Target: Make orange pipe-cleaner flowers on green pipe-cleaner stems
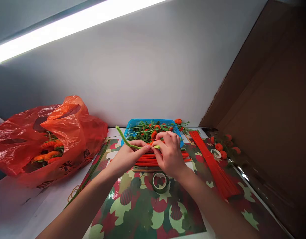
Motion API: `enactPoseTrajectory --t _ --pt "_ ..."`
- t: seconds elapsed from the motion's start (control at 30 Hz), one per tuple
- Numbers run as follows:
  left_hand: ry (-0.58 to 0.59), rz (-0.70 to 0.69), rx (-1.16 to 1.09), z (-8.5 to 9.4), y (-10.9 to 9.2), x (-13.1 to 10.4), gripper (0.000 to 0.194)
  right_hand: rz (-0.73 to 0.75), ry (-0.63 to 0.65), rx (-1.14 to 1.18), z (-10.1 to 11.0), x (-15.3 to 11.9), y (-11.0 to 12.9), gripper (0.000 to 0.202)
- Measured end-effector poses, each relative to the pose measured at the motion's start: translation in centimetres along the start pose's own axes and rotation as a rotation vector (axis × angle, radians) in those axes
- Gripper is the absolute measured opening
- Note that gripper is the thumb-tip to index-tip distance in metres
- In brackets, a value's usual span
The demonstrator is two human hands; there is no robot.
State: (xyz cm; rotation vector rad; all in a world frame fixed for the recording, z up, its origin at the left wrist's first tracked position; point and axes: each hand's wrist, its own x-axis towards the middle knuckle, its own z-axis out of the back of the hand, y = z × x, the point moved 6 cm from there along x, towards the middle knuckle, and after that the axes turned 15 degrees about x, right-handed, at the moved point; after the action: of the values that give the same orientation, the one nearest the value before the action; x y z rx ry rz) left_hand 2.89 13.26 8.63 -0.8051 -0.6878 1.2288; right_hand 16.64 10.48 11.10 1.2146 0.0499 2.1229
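Observation:
A light green fuzzy pipe cleaner is pinched in my left hand, and its long free end bends up to the left. Thumb and fingers of my right hand close on the same stem close to its short right end. The two hands nearly touch at the fingertips, which cover the part of the stem between them. Behind them stands a blue basket with green leafy stems and orange fuzzy flowers. Beneath the hands lies a bundle of red pipe cleaners.
A roll of dark green tape lies on the patterned mat. To the right are a long red bundle, a white tape roll and orange flowers. A red plastic bag holding flowers stands left. Brown cardboard walls the right.

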Motion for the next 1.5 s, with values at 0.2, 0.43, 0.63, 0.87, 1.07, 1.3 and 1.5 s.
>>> enactPoseTrajectory --t 0.2,0.43,0.63,0.87,1.07,1.3,1.5 --pt "-0.119 -0.190 0.225 0.0 -1.0 -0.2 0.025 -0.254 0.092 0.182 -0.7 0.1 -1.4 0.008" --pt "-0.186 -0.682 0.771 0.2 -3.5 -1.3 0.023 -0.625 0.320 0.670 -1.9 -0.3 -3.4 0.011" --pt "-0.137 -0.764 0.688 0.8 -3.8 -1.3 0.021 -1.041 0.518 1.298 -3.7 -1.8 -3.6 0.033" --pt "0.031 -0.138 0.032 1.1 1.3 1.5 0.038 -0.883 0.232 1.054 -2.8 -0.8 -4.4 0.020" --pt "0.046 -0.036 0.005 0.9 2.2 1.7 0.040 -0.671 0.183 0.631 -1.7 -0.3 -4.4 0.008" --pt "-0.007 -0.221 0.242 1.8 1.0 1.6 0.028 -0.612 0.305 0.489 -1.9 -0.4 -3.8 0.009" --pt "-0.012 -0.176 0.302 2.9 1.7 1.9 0.032 -0.686 0.360 0.525 -2.1 -0.6 -4.4 0.010"
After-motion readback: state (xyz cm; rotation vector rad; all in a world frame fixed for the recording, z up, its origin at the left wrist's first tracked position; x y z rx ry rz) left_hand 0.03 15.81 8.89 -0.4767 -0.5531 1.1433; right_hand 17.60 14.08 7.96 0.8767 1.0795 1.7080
